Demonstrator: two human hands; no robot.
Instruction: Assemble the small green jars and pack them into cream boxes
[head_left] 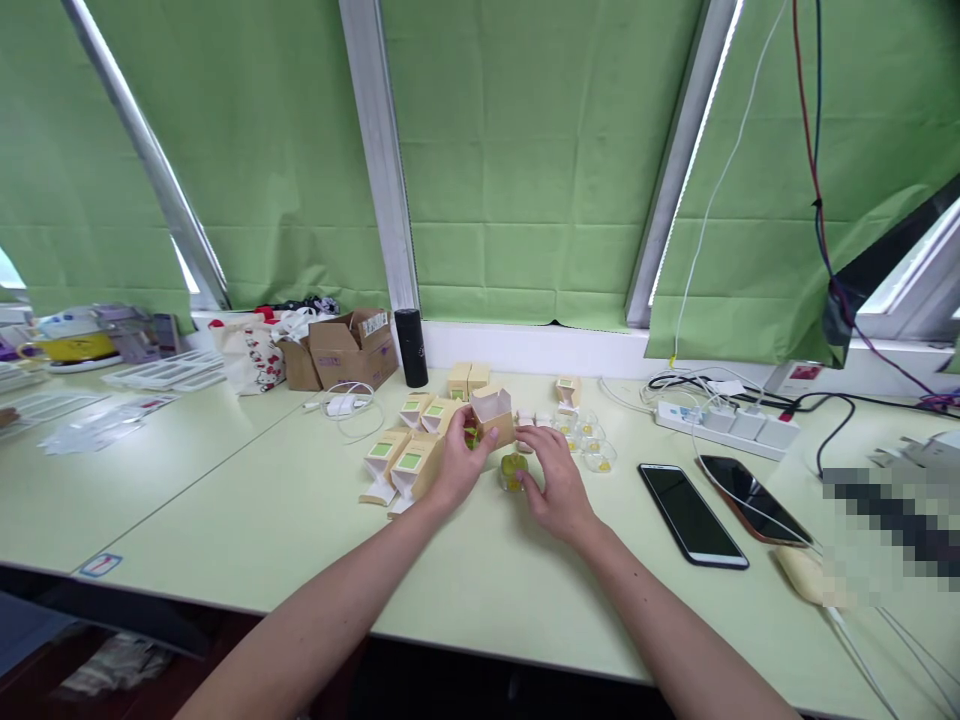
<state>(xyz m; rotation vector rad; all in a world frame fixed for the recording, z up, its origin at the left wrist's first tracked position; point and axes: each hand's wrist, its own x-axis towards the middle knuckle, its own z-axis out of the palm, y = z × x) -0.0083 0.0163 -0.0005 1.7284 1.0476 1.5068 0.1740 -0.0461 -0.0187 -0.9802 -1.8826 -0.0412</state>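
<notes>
Eight small boxes (420,455), two phones (691,515), one black bottle (410,348)

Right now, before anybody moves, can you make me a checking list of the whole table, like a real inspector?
Surface: pale table, a seam crossing its left part.
Things being handled: small open box; little green thing on the table; labelled boxes to the left; clear cups to the right.
Clutter: two phones, black bottle, cardboard box, cloth bag.
Hands: left hand holds the small open box; right hand is open at the little green thing, touching unclear.
Cables: power strip with plugs; a white cord crosses one phone.
Surroundings: green blinds behind.
Spills: nothing seen.
</notes>
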